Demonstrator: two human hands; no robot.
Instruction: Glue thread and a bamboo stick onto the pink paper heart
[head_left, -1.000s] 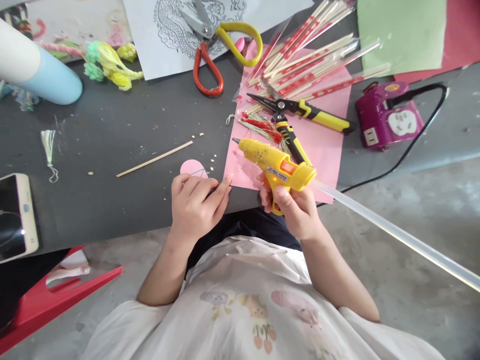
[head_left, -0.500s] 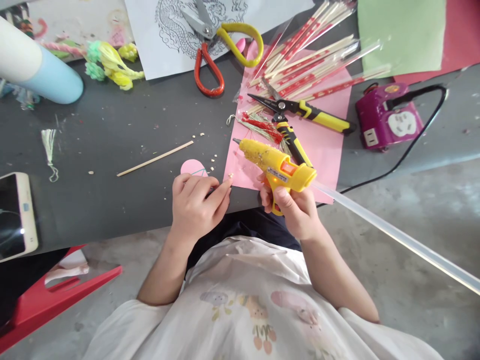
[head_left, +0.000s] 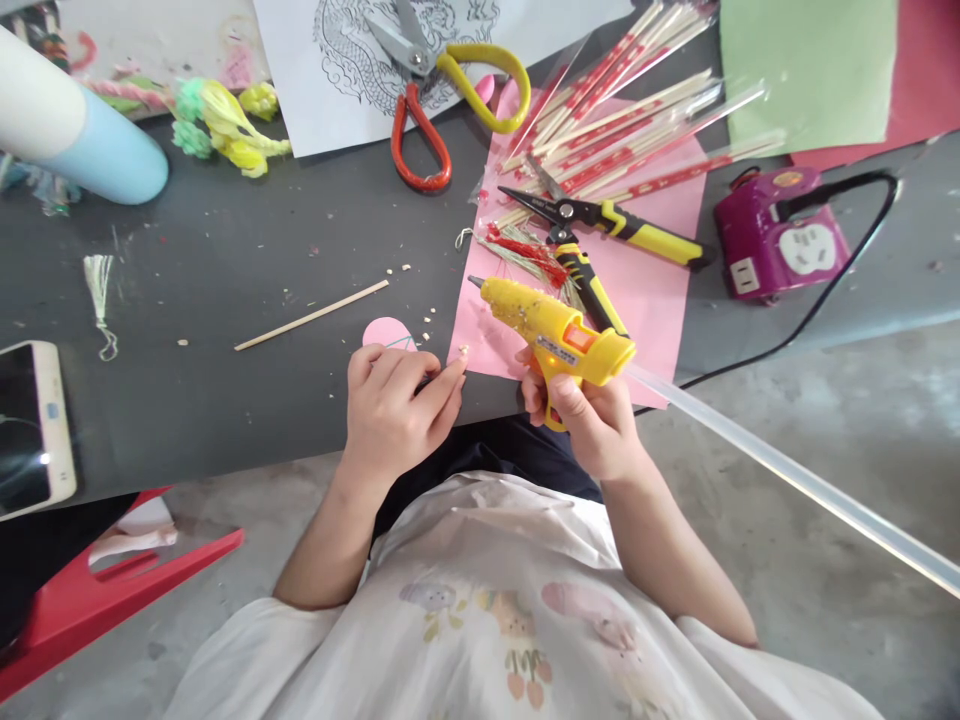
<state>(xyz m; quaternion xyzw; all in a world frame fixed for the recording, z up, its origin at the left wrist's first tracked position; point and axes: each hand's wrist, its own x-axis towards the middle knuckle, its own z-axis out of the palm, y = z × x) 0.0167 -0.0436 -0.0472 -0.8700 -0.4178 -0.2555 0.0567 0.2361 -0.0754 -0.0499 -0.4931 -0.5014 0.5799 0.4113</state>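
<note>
My right hand point(head_left: 585, 410) is wrapped around the handle of a yellow hot glue gun point(head_left: 555, 320), whose dark nozzle points left over pink paper point(head_left: 480, 340). A long clear glue stick point(head_left: 750, 440) runs out of its back. The fingers of my left hand point(head_left: 401, 405) are bent and closed near the table edge. A tiny pale wood piece point(head_left: 463, 350) shows at the tips of its thumb and forefinger. Just beyond the knuckles lies a pink rounded shape point(head_left: 388, 332) with a teal line, partly covered by this hand.
A thin wooden stick point(head_left: 311, 315) and several wood crumbs lie on the grey table point(head_left: 225, 260). Black-yellow pruning shears point(head_left: 600, 220), wrapped chopsticks point(head_left: 615, 120) and red-and-yellow scissors point(head_left: 420, 90) lie farther back. A purple power socket point(head_left: 780, 235) with a cord is right, a phone point(head_left: 34, 430) left.
Both hands and the glue gun hold the same pose. The whole view has shifted only very slightly.
</note>
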